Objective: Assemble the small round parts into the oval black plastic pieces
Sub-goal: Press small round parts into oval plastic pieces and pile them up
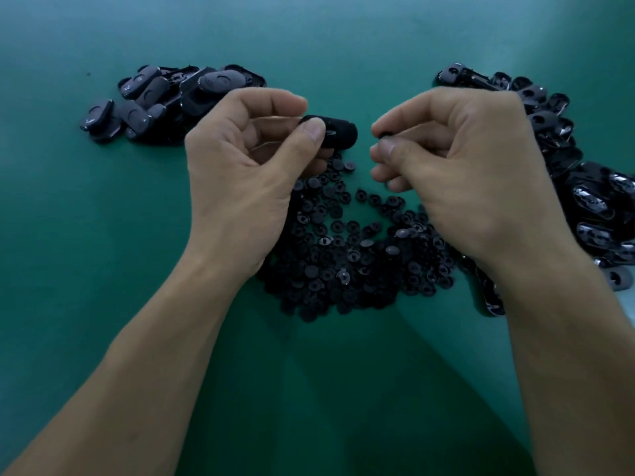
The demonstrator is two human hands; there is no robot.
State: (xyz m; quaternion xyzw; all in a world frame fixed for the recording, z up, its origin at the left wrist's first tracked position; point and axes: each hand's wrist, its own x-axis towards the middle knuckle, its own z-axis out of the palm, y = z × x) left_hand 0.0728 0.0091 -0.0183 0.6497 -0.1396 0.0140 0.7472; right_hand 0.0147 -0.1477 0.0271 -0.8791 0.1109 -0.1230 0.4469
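Far left on the desk (68,235) lies a small pile of ovals (165,101), finished, I'd judge. My left grip (240,173) pinches an oval piece (338,135). My right grip (464,173) pinches a round part (385,135), not yet joined. The round heap (350,255) and right pile (577,187) suggest most work remains.

Bare forearms and hands
The left hand (247,166) and right hand (464,166) show short thumbnails; both forearms run uncovered to the frame edge.

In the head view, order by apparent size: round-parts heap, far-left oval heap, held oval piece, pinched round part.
1. round-parts heap
2. far-left oval heap
3. held oval piece
4. pinched round part, mostly hidden
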